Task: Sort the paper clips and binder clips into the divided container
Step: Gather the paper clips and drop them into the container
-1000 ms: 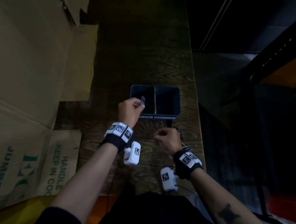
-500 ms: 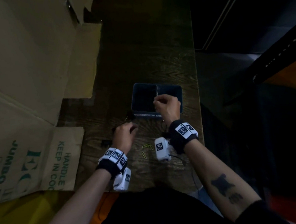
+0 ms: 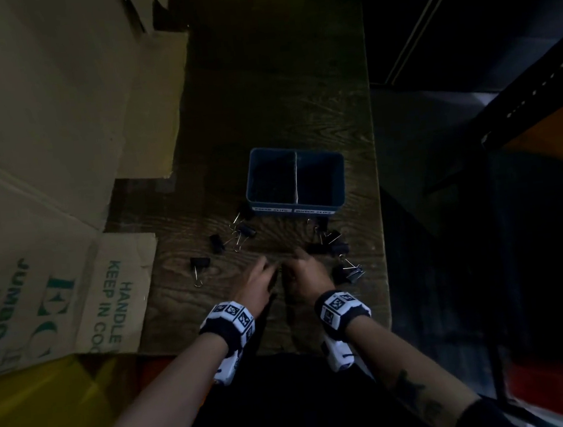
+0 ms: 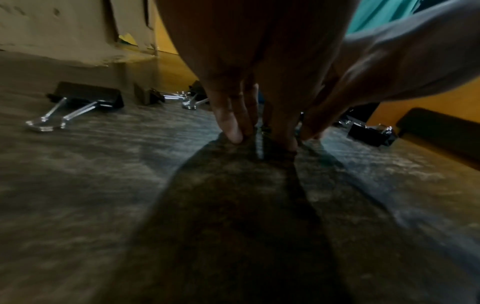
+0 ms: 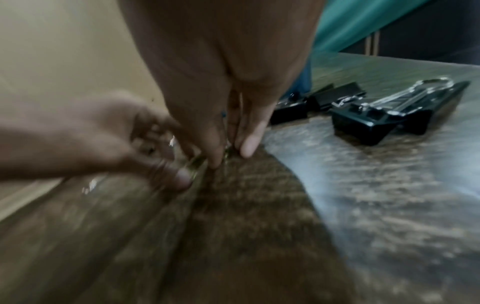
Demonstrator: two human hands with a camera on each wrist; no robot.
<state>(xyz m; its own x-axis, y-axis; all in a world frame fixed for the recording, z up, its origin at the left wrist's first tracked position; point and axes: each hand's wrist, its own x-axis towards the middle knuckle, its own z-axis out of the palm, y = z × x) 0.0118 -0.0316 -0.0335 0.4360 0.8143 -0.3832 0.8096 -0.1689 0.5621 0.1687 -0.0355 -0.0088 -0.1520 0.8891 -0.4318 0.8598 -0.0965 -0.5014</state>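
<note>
A blue divided container (image 3: 336, 177) with two compartments stands on the dark wooden table (image 3: 262, 94). Black binder clips lie in two loose groups in front of it, one to the left (image 3: 244, 232) and one to the right (image 3: 337, 242). My left hand (image 3: 274, 273) and right hand (image 3: 291, 271) are down on the table between the groups, fingertips almost touching. In the right wrist view my right hand (image 5: 231, 154) pinches a small paper clip (image 5: 226, 148) against the wood. My left hand pinches a gold paper clip (image 5: 194, 164). The left wrist view shows my left hand (image 4: 259, 137) with its fingertips on the table.
Flattened cardboard boxes (image 3: 42, 133) cover the table's left side and overlap its edge. The table ends at a straight edge on the right (image 3: 380, 203), with dark floor and shelving beyond. One binder clip (image 3: 199, 264) lies apart at the left, and several (image 5: 389, 117) lie close by my right hand.
My left hand left the container's left compartment and came down to the table. My right hand rose over the container, then dropped back. Both now meet at the table's middle.
</note>
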